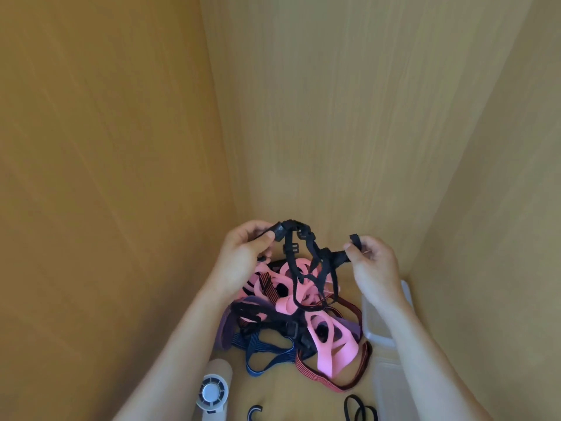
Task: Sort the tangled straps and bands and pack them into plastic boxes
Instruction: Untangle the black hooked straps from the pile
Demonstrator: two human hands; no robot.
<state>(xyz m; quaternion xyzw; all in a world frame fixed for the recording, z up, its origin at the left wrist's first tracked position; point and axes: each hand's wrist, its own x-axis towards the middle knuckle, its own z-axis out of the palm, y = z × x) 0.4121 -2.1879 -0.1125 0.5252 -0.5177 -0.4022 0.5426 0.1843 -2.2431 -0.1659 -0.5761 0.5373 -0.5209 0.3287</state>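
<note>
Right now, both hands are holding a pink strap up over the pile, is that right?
Not quite. The left hand and the right hand hold a black strap up over the pile, not a pink one. The pink bands lie below, in the pile. The head view shows it.

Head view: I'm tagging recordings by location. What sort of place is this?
Probably a desk booth or cubby: wood-grain panels enclose three sides; a small white fan and clear plastic boxes sit beside the tangled straps.
</note>
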